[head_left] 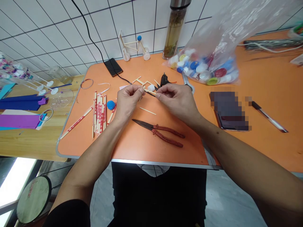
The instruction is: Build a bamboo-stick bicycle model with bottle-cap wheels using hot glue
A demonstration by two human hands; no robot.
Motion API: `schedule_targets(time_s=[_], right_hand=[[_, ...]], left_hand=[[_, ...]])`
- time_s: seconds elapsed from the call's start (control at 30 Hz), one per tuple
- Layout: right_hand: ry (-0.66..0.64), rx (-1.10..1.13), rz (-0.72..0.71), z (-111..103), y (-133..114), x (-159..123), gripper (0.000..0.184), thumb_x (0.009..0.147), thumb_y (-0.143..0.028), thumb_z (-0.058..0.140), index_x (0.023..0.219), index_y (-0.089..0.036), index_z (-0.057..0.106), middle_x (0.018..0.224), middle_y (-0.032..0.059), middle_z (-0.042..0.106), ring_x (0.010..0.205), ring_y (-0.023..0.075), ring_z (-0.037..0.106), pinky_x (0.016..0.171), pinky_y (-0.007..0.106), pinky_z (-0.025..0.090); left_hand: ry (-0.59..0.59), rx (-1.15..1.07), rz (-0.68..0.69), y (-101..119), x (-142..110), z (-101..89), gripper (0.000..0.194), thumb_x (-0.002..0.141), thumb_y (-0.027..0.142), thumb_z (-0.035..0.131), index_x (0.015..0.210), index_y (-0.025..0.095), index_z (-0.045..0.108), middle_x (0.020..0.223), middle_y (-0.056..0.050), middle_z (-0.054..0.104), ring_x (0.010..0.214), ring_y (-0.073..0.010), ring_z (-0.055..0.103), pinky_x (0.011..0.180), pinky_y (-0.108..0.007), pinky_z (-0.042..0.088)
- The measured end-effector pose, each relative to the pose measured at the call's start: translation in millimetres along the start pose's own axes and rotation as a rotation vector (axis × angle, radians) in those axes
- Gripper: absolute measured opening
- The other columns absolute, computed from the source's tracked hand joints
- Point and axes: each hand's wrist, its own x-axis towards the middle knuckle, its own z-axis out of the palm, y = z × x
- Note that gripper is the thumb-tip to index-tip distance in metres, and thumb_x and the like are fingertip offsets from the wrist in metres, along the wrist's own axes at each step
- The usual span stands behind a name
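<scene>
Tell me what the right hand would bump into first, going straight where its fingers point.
Probably the left hand, at the far end of the wooden stick between them; depth is hard to judge.

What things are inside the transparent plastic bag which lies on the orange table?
Inside the transparent plastic bag are many round pieces, apparently bottle caps, in white, blue, red, yellow and green. The front ones cover whatever lies deeper, so that part cannot be seen.
</scene>
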Motion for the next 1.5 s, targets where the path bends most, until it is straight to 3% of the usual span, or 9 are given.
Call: schedule_targets(time_s=[0.5,0.77,1.07,1.23,1.5], right_hand=[[-0.017,-0.005,0.012,0,0,0,0.012,0.092,-0.032,0.078,0.088,-0.022,0.083,0.077,0.003,0.072,0.073,0.0197,0.056,0.07,0.036,0.043],[-0.022,0.025,0.019,0,2,0,0.009,0.092,-0.029,0.08,0.088,-0.021,0.082,0.078,0.0022,0.072,0.073,0.0187,0.056,0.071,0.036,0.042],[-0.016,0.022,0.033,1,2,1,0.007,0.093,-0.026,0.079,0.089,-0.021,0.084,0.077,0.0015,0.07,0.075,0.0193,0.057,0.072,0.036,0.042],[-0.008,0.03,0.047,1,4,1,0.007,0.093,-0.028,0.081,0.09,-0.021,0.083,0.078,0.0019,0.071,0.073,0.0186,0.056,0.071,0.036,0.041],[0.005,0.046,0.046,1,3,1,0.008,0.091,-0.027,0.08,0.09,-0.021,0.084,0.08,0.003,0.074,0.073,0.0183,0.058,0.07,0.035,0.043]], left_hand=[[0.013,0.005,-0.024,-1,2,-3.6,0.027,0.089,0.046,0.098,0.088,0.021,0.086,0.081,-0.003,0.08,0.066,-0.0113,0.061,0.066,-0.026,0.05],[-0.015,-0.055,-0.005,7,4,-3.5,0.02,0.087,0.029,0.096,0.083,0.021,0.079,0.078,-0.001,0.079,0.064,-0.0095,0.06,0.062,-0.022,0.046],[0.026,-0.005,-0.02,12,2,-1.6,0.035,0.096,0.048,0.094,0.083,0.023,0.073,0.079,-0.001,0.076,0.064,-0.0119,0.06,0.063,-0.026,0.05],[0.042,-0.033,-0.081,14,2,-1.2,0.028,0.1,0.041,0.089,0.084,0.023,0.074,0.083,-0.002,0.077,0.068,-0.0121,0.062,0.063,-0.025,0.051],[0.121,-0.078,-0.193,12,5,-3.1,0.019,0.096,0.036,0.09,0.093,0.025,0.075,0.084,-0.001,0.079,0.068,-0.0123,0.066,0.063,-0.023,0.055]])
